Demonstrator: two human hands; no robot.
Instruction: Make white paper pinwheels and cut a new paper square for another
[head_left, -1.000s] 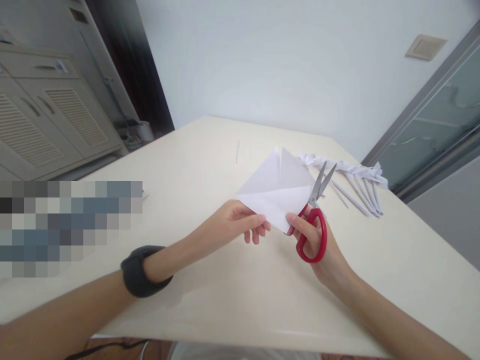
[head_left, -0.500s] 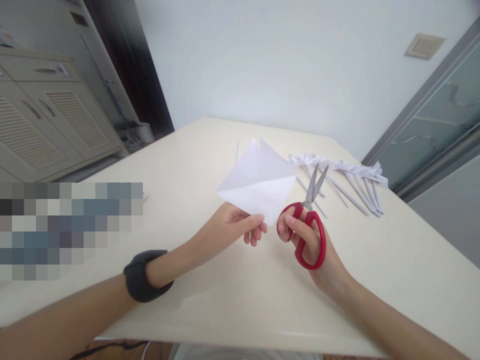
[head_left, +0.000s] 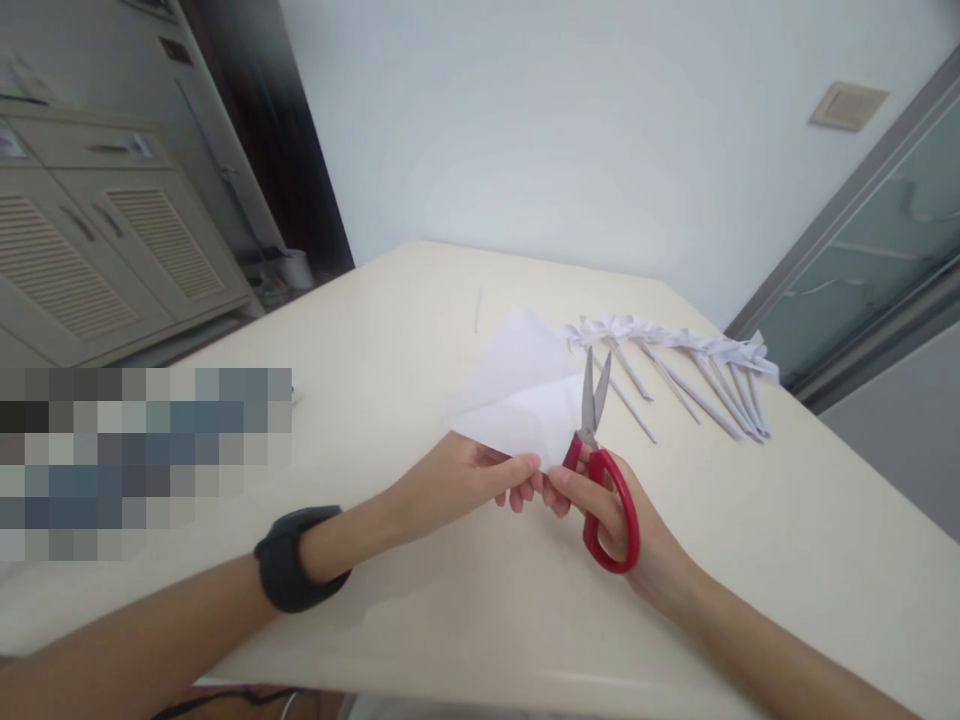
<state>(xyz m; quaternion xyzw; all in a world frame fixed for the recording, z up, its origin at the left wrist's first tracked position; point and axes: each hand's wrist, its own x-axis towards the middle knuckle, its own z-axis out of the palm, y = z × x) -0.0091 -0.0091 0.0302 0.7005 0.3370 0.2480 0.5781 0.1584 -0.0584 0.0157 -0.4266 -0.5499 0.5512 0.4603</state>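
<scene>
A folded sheet of white paper [head_left: 517, 400] is pinched along its near edge by my left hand [head_left: 487, 475], thumb on top. My right hand [head_left: 600, 500] has the red-handled scissors [head_left: 611, 510] looped on its fingers, blades slightly apart and pointing away from me. The right thumb and fingertips also touch the near right corner of the paper, close to the left fingertips. Behind the blades lie several paper flowers on rolled paper stems [head_left: 667, 335], in a row on the table.
The cream table [head_left: 420, 610] reaches back to a white wall [head_left: 525, 130]. One thin white paper strip [head_left: 478, 310] lies toward its far side. A pixelated patch [head_left: 135, 460] covers the table's left part. A louvred cabinet [head_left: 112, 240] stands at far left.
My right hand has moved left with the scissors, and its fingertips now meet the paper's corner. The paper has come slightly nearer and tilted flatter. My left hand keeps its pinch.
</scene>
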